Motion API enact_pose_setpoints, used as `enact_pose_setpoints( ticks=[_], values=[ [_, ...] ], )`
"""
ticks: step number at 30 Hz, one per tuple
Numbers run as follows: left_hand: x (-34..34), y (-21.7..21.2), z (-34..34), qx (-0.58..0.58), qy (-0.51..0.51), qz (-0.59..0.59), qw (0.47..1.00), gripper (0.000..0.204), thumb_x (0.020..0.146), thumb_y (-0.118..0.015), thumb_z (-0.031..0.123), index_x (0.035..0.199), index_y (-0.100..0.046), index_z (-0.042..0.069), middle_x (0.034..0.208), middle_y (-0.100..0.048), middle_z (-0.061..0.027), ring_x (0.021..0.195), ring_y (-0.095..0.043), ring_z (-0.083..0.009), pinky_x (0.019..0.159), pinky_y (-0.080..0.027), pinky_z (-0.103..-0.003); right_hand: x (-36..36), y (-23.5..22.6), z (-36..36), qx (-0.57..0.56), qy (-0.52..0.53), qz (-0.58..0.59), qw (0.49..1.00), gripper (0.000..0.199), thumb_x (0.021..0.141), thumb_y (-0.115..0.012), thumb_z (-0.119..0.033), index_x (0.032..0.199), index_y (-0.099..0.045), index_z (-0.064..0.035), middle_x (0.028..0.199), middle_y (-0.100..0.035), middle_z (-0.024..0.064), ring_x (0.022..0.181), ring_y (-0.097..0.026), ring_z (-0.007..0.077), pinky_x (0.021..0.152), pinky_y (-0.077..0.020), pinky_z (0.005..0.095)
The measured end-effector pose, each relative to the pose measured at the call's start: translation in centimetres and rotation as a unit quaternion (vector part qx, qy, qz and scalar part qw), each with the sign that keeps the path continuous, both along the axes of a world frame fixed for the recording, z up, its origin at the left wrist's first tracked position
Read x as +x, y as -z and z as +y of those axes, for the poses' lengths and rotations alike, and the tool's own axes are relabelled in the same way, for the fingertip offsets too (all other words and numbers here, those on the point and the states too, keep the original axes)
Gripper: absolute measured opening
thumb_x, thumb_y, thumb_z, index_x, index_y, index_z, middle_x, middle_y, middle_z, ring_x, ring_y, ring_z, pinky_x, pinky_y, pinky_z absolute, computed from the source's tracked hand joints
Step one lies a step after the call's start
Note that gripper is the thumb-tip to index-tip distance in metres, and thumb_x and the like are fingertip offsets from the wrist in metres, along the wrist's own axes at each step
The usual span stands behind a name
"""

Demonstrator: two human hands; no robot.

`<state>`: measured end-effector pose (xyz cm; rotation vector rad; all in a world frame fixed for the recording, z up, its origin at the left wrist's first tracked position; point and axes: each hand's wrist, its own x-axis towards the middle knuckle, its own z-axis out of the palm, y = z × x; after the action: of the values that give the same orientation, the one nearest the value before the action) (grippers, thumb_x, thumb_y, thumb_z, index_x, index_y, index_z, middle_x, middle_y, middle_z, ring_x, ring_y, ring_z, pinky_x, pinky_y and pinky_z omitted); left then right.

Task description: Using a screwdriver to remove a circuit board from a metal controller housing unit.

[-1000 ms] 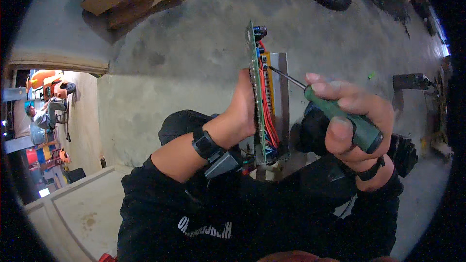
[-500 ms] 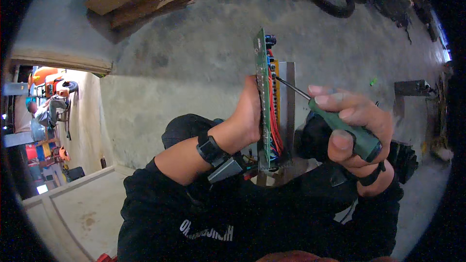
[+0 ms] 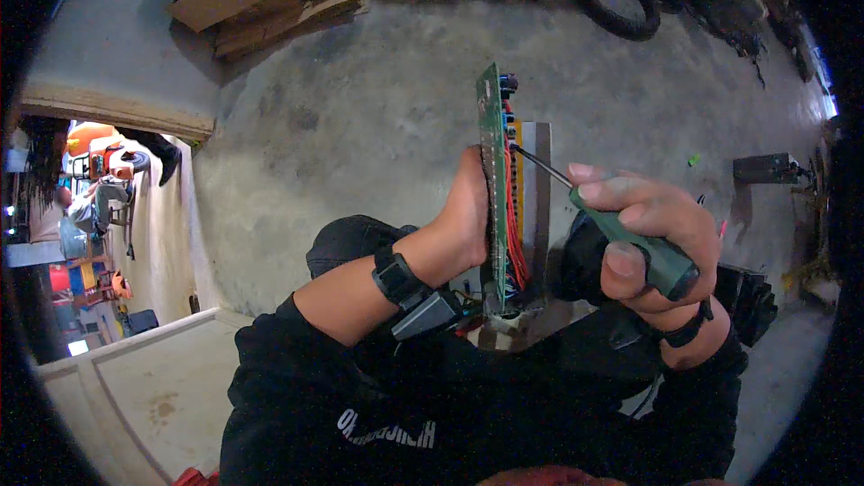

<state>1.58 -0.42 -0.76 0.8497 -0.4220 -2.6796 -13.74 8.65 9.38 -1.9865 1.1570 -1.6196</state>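
My left hand (image 3: pixel 470 207) is closed on a green circuit board (image 3: pixel 491 153) standing on edge in front of me; its fingertips are hidden behind the board. Red wires (image 3: pixel 515 247) and a row of dark parts beside a yellow strip (image 3: pixel 519 133) run along the board's right side. In my right hand (image 3: pixel 684 225) is a screwdriver (image 3: pixel 661 256) with a green handle, my fingers wrapped round it. Its thin metal shaft points up and left, and the tip meets or nearly meets the dark parts near the yellow strip.
A grey tool-like block (image 3: pixel 427 317) lies below my left wrist. Cardboard boxes (image 3: pixel 220 0) and a black tyre (image 3: pixel 616 2) rest on the concrete floor at the far side. A dark metal piece (image 3: pixel 769 169) stands at right. Through the doorway at left is a seated person (image 3: pixel 90 202).
The board and both hands appear slightly lower and further right, with the background shifting too. A dark leg-like shape has come into the doorway. Both grips are the same.
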Motion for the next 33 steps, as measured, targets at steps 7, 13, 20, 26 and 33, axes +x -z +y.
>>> enact_pose_setpoints(
  ticks=[7, 13, 20, 26, 33],
  values=[
    [0.3, 0.7, -0.1, 0.009, 0.007, 0.034, 0.999, 0.064, 0.09, -0.031, 0.059, 0.11, -0.058, 0.004, 0.104, -0.063, -0.0137, 0.097, -0.062, -0.0273, 0.082, -0.052, -0.044, 0.1, 0.0, -0.1, 0.001, -0.005, 0.009, 1.0, 0.028, 0.075, -0.075, -0.011, 0.093, -0.055, -0.003, 0.094, -0.067, 0.0188, 0.092, -0.068, 0.0347, 0.076, -0.0555, 0.0393],
    [-0.3, 0.5, -0.1, 0.008, -0.007, 0.018, 1.0, 0.062, 0.089, -0.032, 0.059, 0.107, -0.058, 0.006, 0.102, -0.063, -0.0138, 0.094, -0.063, -0.0275, 0.079, -0.053, -0.043, -0.2, -0.1, 0.1, 0.004, -0.041, -0.061, 0.997, 0.028, 0.075, -0.075, -0.011, 0.093, -0.055, -0.0032, 0.094, -0.067, 0.0188, 0.092, -0.067, 0.036, 0.077, -0.0553, 0.0398],
    [0.1, -0.6, 0.0, 0.023, -0.006, 0.011, 1.0, 0.059, 0.089, -0.033, 0.058, 0.106, -0.058, 0.007, 0.097, -0.064, -0.0122, 0.09, -0.064, -0.0272, 0.075, -0.054, -0.042, 0.0, 0.0, 0.1, 0.028, -0.024, -0.016, 0.999, 0.029, 0.075, -0.076, -0.013, 0.094, -0.055, -0.0035, 0.095, -0.067, 0.0176, 0.094, -0.067, 0.0341, 0.078, -0.0549, 0.0392],
    [0.2, -0.2, -0.4, 0.013, 0.016, 0.08, 0.997, 0.05, 0.091, -0.035, 0.052, 0.107, -0.057, 0.01, 0.086, -0.065, -0.0054, 0.072, -0.064, -0.0165, 0.058, -0.054, -0.032, -0.1, 0.1, -0.6, 0.071, 0.038, -0.037, 0.996, 0.034, 0.08, -0.073, -0.02, 0.098, -0.053, -0.0004, 0.095, -0.067, 0.016, 0.09, -0.066, 0.0266, 0.079, -0.0516, 0.0355],
    [-1.5, -2.0, 0.3, 0.027, 0.016, -0.023, 0.999, 0.032, 0.093, -0.045, 0.04, 0.103, -0.058, 0.012, 0.08, -0.064, 0.0018, 0.064, -0.062, -0.0117, 0.052, -0.051, -0.027, 0.0, 0.7, -3.6, 0.054, -0.028, -0.16, 0.985, 0.054, 0.086, -0.067, -0.027, 0.121, -0.032, -0.0063, 0.108, -0.061, 0.0254, 0.086, -0.065, 0.026, 0.078, -0.0517, 0.0359]
  ],
)
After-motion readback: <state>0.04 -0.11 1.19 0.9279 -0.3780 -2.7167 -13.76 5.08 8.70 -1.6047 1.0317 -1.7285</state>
